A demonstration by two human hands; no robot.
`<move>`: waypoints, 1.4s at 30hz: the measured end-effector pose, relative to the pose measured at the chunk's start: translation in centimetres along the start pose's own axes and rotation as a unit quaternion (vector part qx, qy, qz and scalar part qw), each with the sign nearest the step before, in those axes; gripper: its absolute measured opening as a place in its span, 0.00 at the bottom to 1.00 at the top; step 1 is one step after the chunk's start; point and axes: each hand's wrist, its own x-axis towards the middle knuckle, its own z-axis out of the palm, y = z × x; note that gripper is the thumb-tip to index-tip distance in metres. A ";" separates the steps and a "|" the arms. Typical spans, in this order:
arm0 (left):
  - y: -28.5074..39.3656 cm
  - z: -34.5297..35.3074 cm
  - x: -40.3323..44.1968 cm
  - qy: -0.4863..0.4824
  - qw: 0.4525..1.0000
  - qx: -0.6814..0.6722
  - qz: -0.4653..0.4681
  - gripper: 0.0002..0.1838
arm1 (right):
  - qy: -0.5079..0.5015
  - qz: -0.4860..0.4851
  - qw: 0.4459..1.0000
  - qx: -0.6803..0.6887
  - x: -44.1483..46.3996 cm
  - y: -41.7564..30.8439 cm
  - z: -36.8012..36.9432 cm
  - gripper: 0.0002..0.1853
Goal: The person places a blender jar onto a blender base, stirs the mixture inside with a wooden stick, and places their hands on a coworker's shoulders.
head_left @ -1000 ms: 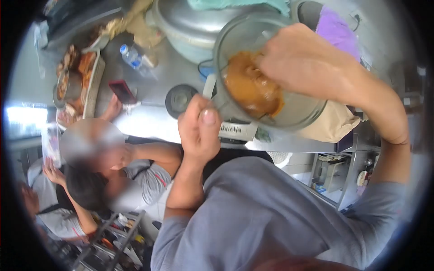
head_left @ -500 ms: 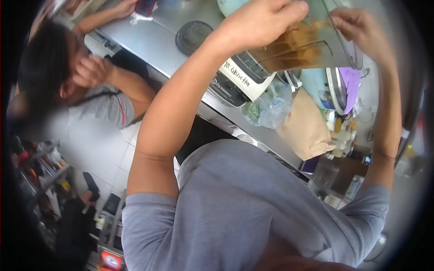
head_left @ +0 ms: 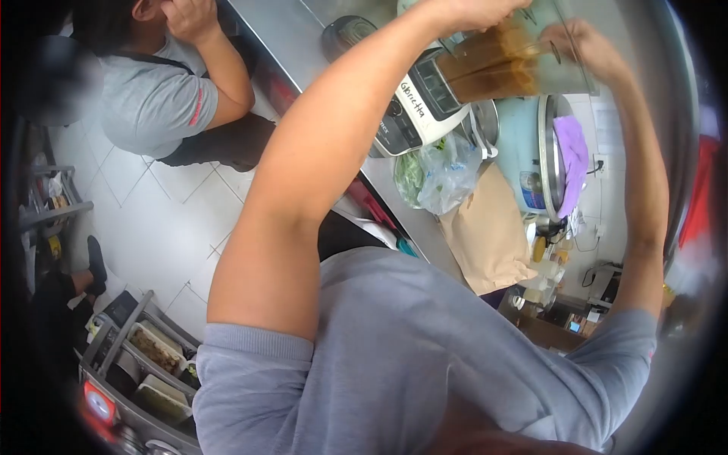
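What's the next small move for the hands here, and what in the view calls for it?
Probably steady the jar with the right hand before shifting it. Its orange-brown contents spread along the wall, no lid shows on it, and the left hand is partly cut off, so its hold is unclear. The blender base appears close beside the jar's lower end.

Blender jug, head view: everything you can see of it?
Clear, rigid-looking jug, glass or plastic, dark lines on its wall. Inside, thick-looking orange-brown contents. Its narrow end meets the blender base in view; can't tell if seated. Wide mouth toward picture right. Left hand at its upper side, right hand near the mouth; grips unclear. Top cropped.
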 end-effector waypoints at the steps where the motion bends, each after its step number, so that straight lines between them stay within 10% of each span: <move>1: 0.0 0.0 0.0 0.006 1.000 0.001 0.004 0.25 | 0.058 -0.040 0.997 -0.029 0.4 2.1 0.6 0.19; 6: -0.9 0.1 0.4 0.045 0.991 0.084 0.098 0.30 | 0.115 -0.142 0.966 -0.185 -0.1 2.3 -1.0 0.16; 9: -1.3 0.3 0.6 0.065 0.990 0.087 0.094 0.30 | -0.038 -0.012 0.999 -0.023 0.1 1.7 -5.2 0.18; 14: -1.4 0.7 0.6 0.052 0.998 -0.009 0.026 0.26 | 0.127 -0.082 0.984 -0.093 2.1 3.0 0.8 0.15; 21: -0.9 0.6 0.2 0.047 0.999 0.019 0.015 0.27 | 0.052 -0.042 0.997 -0.036 1.1 3.1 -0.2 0.16; 23: -0.7 0.5 0.0 0.057 0.998 0.020 0.026 0.28 | 0.051 -0.074 0.963 -0.254 1.7 3.3 -0.4 0.16; 42: -0.4 0.6 0.0 0.050 0.996 0.073 -0.021 0.33 | 0.060 -0.044 0.989 -0.130 -0.7 3.0 -4.2 0.16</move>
